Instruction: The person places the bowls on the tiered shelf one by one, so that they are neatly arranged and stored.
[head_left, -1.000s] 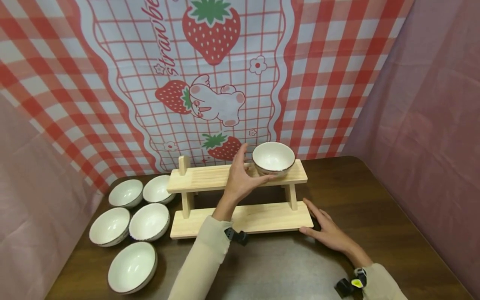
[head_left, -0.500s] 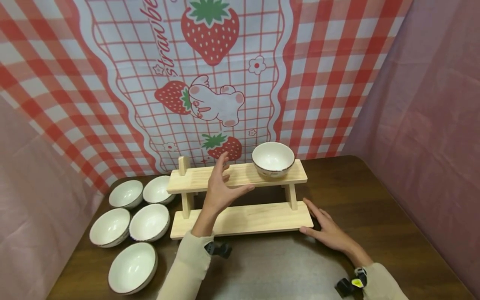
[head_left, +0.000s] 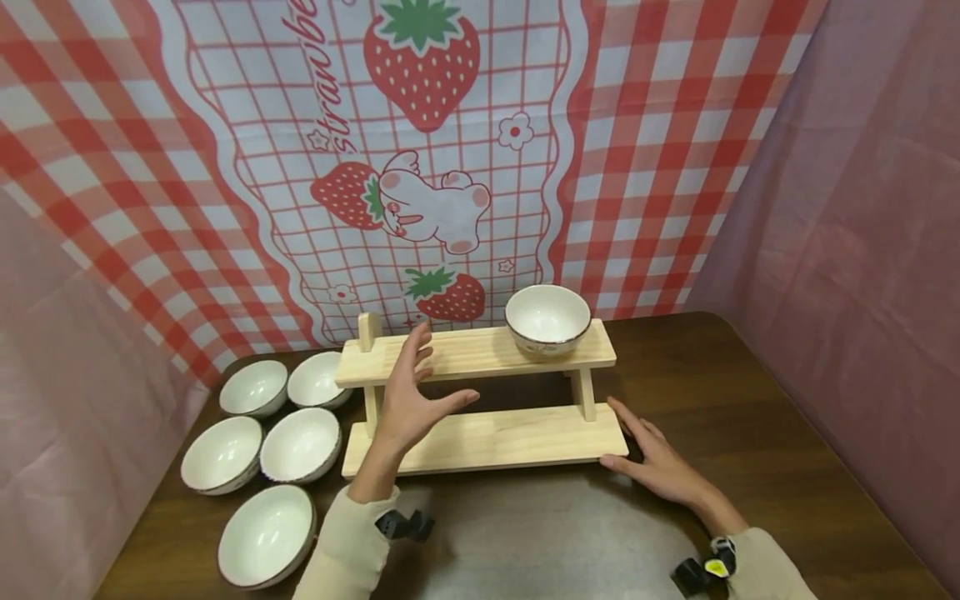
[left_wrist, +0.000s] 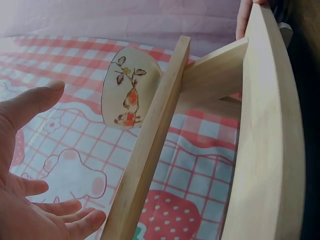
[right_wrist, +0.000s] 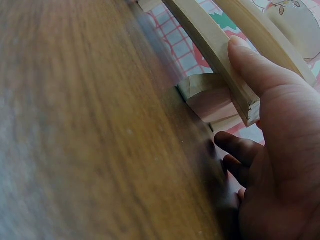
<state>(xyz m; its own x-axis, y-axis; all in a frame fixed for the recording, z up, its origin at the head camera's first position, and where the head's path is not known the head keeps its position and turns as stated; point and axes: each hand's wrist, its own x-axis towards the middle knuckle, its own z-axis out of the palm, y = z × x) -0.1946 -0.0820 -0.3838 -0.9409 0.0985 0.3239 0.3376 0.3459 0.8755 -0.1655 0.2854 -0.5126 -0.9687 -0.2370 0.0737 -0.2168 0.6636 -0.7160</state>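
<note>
A white bowl (head_left: 547,320) with a dark rim stands on the right part of the upper board of a two-tier wooden shelf (head_left: 495,437). Painted branches and orange figures show on the bowl (left_wrist: 129,90) in the left wrist view. My left hand (head_left: 408,408) is in front of the shelf's left half, thumb and fingers spread, holding nothing and apart from the bowl. At the lower board's right end, my right hand (head_left: 660,467) grips the corner, its thumb on the front edge. The right wrist view shows the thumb (right_wrist: 265,70) against the board and the other fingers below.
Several white bowls (head_left: 302,445) stand on the dark wooden table (head_left: 750,433) left of the shelf, the nearest bowl (head_left: 267,536) by the left sleeve. A small upright wooden peg (head_left: 367,332) rises at the shelf's upper left. Behind hangs a red-checked strawberry cloth (head_left: 442,200).
My left hand has let go of the bowl on the upper board and moved left and toward me. The bowl stays in place, and my right hand has kept its position at the shelf.
</note>
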